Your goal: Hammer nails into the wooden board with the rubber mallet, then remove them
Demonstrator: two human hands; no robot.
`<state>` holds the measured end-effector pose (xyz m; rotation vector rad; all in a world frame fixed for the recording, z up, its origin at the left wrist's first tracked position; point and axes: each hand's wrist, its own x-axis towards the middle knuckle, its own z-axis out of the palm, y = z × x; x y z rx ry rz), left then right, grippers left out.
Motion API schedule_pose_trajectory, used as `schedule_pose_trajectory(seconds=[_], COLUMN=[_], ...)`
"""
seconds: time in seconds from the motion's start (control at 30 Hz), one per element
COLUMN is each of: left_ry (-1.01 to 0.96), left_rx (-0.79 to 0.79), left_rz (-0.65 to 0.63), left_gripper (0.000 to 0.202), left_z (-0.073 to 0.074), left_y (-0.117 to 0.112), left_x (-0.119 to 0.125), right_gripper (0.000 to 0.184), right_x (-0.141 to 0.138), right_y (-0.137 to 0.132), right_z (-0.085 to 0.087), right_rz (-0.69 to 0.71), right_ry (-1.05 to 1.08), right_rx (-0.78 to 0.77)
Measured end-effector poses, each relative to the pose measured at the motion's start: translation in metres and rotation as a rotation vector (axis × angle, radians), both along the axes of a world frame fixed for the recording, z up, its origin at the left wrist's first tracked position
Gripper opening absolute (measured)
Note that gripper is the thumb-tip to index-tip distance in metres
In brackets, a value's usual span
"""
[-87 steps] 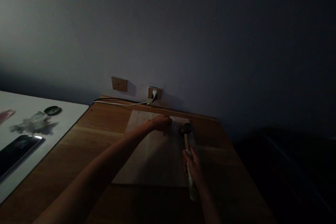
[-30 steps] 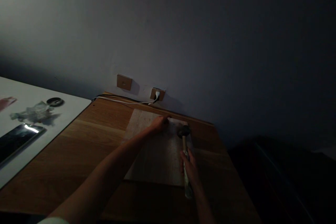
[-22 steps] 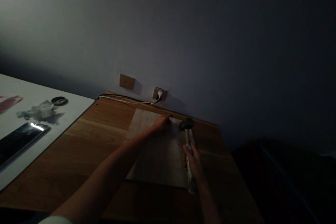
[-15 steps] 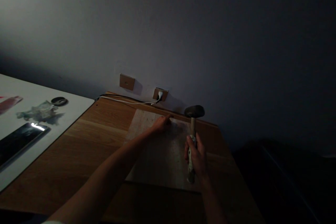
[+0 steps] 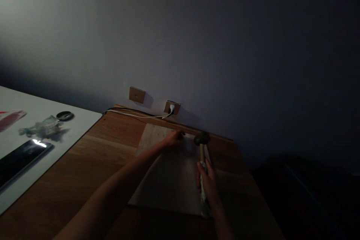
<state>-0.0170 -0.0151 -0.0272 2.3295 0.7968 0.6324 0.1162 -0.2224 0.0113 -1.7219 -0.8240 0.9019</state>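
In my right hand (image 5: 208, 180) is a hammer (image 5: 201, 138), held by its light, wrapped handle with the dark head pointing away from me. The head is over the far right part of a thin, pale board (image 5: 165, 180), but I cannot tell whether it touches. My left hand (image 5: 174, 138) is at the board's far edge, fingers curled and drawn together. What they hold, if anything, is hidden in the dim light. The board lies on a brown wooden tabletop (image 5: 109, 150), partly covered by my left forearm.
A white tabletop (image 5: 84, 114) adjoins on the left, bearing a glossy black device (image 5: 22, 161), crumpled clear plastic (image 5: 47, 128), a dark tape roll (image 5: 65, 116) and a red packet (image 5: 12, 119). Behind, the wall has a socket plate (image 5: 137, 95) and a plugged-in white cord (image 5: 140, 115).
My right hand has lowered the hammer, bringing its head down and slightly left toward the board. My left hand stays at the far edge, its fingers more curled. The view has tilted up slightly.
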Motion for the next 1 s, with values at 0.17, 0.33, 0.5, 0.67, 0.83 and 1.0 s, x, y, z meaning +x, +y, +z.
schedule_pose_trajectory(seconds=[0.17, 0.33, 0.5, 0.67, 0.83, 1.0], left_ry=[0.127, 0.192, 0.141, 0.041, -0.023, -0.035], left_rx=[0.094, 0.122, 0.086, 0.038, 0.039, 0.069], left_rz=[-0.136, -0.138, -0.025, 0.158, 0.19, 0.191], left_gripper=[0.03, 0.034, 0.029, 0.032, 0.026, 0.026], left_z=[0.009, 0.018, 0.018, 0.006, -0.008, -0.01], left_y=[-0.006, -0.013, 0.002, 0.012, 0.0, -0.003], left_x=[-0.004, 0.009, 0.006, -0.005, -0.009, -0.01], right_gripper=[0.06, 0.063, 0.069, 0.067, 0.061, 0.063], right_x=[0.001, -0.001, -0.001, -0.002, -0.003, -0.005], right_y=[-0.012, -0.011, -0.01, -0.009, -0.009, -0.008], right_z=[-0.022, -0.024, -0.02, -0.023, -0.022, -0.018], right_rz=[-0.044, -0.047, -0.032, -0.002, -0.002, -0.027], right_ry=[0.073, 0.114, 0.122, 0.114, 0.091, 0.099], right_rx=[-0.047, -0.067, -0.101, -0.064, -0.036, -0.063])
